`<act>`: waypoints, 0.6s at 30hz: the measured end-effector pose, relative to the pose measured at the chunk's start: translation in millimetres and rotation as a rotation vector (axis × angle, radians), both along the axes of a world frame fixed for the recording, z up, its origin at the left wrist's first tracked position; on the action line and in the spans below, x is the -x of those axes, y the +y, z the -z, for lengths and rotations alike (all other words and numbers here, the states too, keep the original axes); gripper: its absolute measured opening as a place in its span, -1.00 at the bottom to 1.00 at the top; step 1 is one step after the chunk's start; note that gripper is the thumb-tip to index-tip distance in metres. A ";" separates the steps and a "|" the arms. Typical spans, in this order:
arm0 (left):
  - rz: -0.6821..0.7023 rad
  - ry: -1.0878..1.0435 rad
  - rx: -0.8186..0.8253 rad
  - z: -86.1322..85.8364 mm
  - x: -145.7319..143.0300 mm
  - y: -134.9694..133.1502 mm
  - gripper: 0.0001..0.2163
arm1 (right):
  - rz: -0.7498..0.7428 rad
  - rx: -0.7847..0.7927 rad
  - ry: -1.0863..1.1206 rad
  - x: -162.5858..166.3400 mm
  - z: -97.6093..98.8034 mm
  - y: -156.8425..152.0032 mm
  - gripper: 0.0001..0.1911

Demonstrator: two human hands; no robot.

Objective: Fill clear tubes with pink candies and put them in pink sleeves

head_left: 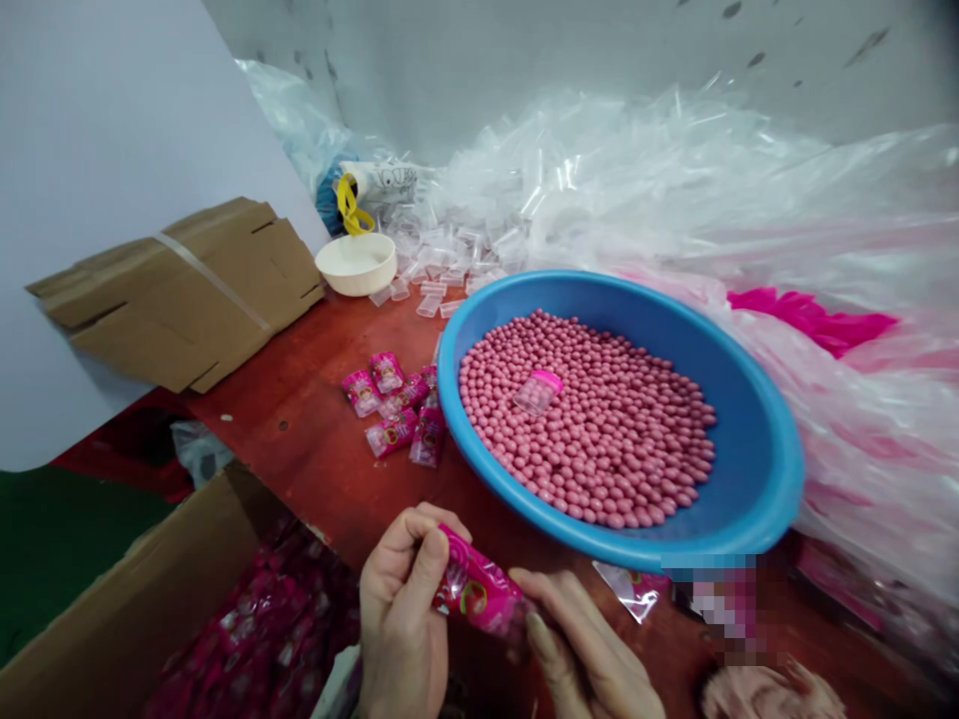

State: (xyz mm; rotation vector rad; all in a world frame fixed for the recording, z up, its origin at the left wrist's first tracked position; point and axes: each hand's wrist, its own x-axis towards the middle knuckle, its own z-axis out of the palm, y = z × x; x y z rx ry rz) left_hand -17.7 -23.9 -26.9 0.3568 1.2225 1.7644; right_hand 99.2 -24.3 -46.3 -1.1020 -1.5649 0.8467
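Observation:
Both of my hands hold one small pink printed packet (477,591) at the bottom of the view. My left hand (401,609) pinches its upper left end between thumb and fingers. My right hand (580,649) grips its lower right end. Just beyond them stands a blue basin (756,439) full of small pink round candies (599,419). A little clear container with a pink lid (537,391) lies on the candies. Several filled pink packets (394,404) lie on the red-brown table (315,439) to the left of the basin.
An open cardboard box (135,609) holding several pink packets sits at lower left. Flattened cardboard (187,290) leans at the left. A white bowl (356,264) and small clear containers (450,265) lie behind, with heaps of clear plastic bags (711,200) at the right. An empty packet (633,587) lies near the basin.

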 end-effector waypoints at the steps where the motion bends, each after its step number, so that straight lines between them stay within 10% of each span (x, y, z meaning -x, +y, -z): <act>1: 0.003 -0.013 0.004 0.1 -0.2 0.7 -0.87 | -0.008 0.006 0.005 -0.6 0.1 0.7 -0.79; 9: 0.244 -0.004 0.041 7.5 4.6 -1.8 -0.55 | -0.038 0.059 -0.078 -17.7 -3.6 9.9 -0.78; 12: 0.363 0.060 0.142 12.2 1.5 -3.4 -0.72 | -0.085 0.007 -0.121 -23.4 -2.4 14.5 -0.76; 18: 0.224 -0.046 0.189 9.8 -9.9 0.5 -0.85 | -0.095 0.033 -0.057 -15.2 3.0 10.8 -0.72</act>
